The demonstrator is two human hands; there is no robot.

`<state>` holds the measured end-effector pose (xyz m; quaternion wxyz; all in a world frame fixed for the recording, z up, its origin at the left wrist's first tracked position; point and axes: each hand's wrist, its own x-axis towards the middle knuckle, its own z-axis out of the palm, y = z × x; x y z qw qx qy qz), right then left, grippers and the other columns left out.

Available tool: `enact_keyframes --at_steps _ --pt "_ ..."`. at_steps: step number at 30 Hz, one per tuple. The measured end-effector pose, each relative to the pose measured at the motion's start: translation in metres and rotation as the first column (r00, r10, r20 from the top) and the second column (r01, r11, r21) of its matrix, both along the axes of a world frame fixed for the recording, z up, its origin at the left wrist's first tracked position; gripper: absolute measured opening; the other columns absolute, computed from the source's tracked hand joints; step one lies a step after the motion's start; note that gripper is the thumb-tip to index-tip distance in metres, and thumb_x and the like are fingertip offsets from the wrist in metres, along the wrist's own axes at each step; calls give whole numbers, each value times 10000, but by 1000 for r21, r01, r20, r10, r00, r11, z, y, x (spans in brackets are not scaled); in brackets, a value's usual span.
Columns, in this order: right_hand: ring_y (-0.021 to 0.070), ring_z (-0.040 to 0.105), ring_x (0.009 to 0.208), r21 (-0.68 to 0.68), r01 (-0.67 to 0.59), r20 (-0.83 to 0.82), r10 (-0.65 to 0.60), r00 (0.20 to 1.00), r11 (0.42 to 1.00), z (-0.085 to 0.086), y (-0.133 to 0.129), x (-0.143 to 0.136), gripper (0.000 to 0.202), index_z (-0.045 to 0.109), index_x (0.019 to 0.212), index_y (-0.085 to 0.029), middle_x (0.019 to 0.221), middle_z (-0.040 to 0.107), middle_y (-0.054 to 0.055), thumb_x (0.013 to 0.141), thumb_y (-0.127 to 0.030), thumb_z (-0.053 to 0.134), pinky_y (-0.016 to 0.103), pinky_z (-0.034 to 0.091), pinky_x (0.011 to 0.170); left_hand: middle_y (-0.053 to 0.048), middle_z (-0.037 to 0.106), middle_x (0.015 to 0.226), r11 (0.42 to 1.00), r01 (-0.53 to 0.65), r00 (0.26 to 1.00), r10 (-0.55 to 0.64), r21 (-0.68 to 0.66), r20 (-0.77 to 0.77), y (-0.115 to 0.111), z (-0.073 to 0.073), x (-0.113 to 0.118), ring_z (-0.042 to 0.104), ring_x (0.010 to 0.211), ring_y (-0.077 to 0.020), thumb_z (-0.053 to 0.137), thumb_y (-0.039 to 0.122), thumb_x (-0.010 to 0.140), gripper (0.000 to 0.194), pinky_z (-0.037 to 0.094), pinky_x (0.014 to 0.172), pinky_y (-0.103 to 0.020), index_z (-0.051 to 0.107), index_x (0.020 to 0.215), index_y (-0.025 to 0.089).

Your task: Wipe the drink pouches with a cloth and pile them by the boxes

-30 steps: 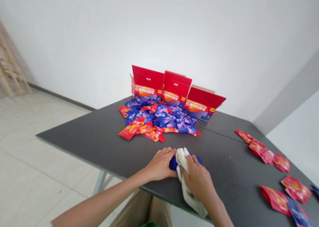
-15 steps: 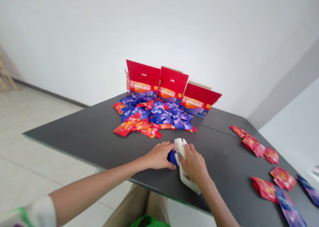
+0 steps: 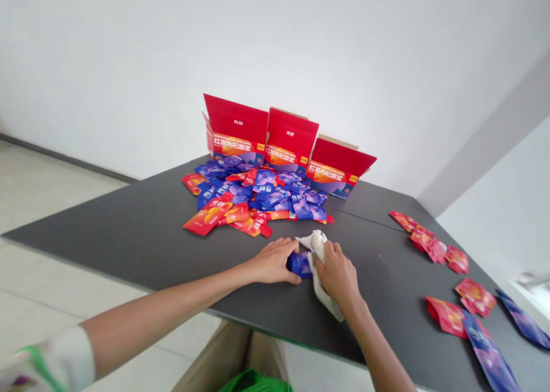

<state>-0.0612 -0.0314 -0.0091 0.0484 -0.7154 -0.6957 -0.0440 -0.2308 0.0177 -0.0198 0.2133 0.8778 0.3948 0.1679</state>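
Near the front of the dark table [image 3: 163, 231], my left hand [image 3: 275, 261] is closed on the left end of a blue-purple pouch [image 3: 300, 264]. My right hand [image 3: 337, 274] grips a bunched white cloth [image 3: 318, 249], which covers the pouch's right end and trails down toward the table's front edge. Just beyond my hands lies a heap of blue pouches [image 3: 271, 196] mixed with red-orange pouches [image 3: 210, 214].
Behind the heap stand three red cartons with raised flaps: left [image 3: 238, 145], middle [image 3: 287, 151] and right [image 3: 333, 177]. Several red pouches [image 3: 436, 249] lie along the right, with a long blue pouch [image 3: 490, 355] nearer me. A white wall [image 3: 275, 42] rises behind.
The cloth in my right hand has shifted to the right over the pouch, so more of the pouch's blue face shows. My left hand keeps its hold. The whole view has shifted slightly.
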Motion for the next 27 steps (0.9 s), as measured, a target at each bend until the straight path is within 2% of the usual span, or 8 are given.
enact_keyframes --at_steps 2,6,10,15,19,23,24,27 --pt "177 578 790 1 -28 5 28 1000 1000 0 3 3 192 430 1035 -185 986 497 59 904 -314 374 268 353 625 -24 554 995 1000 -11 1000 11 -6 -12 0 0 1 509 943 -250 722 473 573 521 399 778 -307 522 988 230" --pt "162 576 787 10 -180 -30 180 983 984 -1 10 6 187 423 1035 -203 987 501 38 888 -316 401 258 345 633 -36 546 1044 1000 6 1000 -7 24 17 5 -1 2 505 981 -255 724 450 578 576 394 826 -320 505 1062 228" --pt "174 579 801 26 -96 -10 96 995 995 0 25 12 188 438 1007 -184 971 512 46 902 -329 380 260 345 638 -25 554 995 999 34 999 -35 32 14 18 2 4 516 940 -239 721 443 590 490 408 766 -295 521 977 216" --pt "172 582 803 49 -159 -14 160 987 986 -1 40 14 216 430 1047 -197 996 510 47 895 -344 388 261 351 635 -26 556 1007 998 58 998 -59 30 23 33 3 5 511 964 -239 724 427 593 505 407 787 -295 524 1006 216" --pt "189 585 796 15 29 3 -29 1000 999 -1 45 14 207 437 1023 -189 979 515 65 891 -341 393 272 356 625 -34 554 998 999 43 999 -43 25 7 37 -1 6 513 950 -245 701 469 615 487 414 764 -304 524 991 215" --pt "189 583 808 35 -148 -14 148 989 988 -3 42 9 220 428 1038 -219 1000 512 48 863 -352 441 270 362 624 -50 548 1063 997 68 997 -70 43 43 38 -4 6 499 1009 -263 694 461 624 520 403 825 -327 520 1047 216" --pt "187 583 806 39 -155 -18 156 988 987 -3 41 9 220 426 1041 -223 998 513 45 865 -356 438 269 362 621 -50 545 1071 996 69 996 -72 47 51 38 -4 6 496 1018 -264 694 456 625 522 401 832 -328 518 1054 218" --pt "189 581 800 26 -8 -5 8 1000 1000 -3 42 11 203 431 1037 -207 986 514 58 886 -340 407 268 360 619 -36 545 1021 999 41 999 -42 27 26 38 -3 5 516 967 -251 695 467 620 490 415 777 -312 520 1008 223"
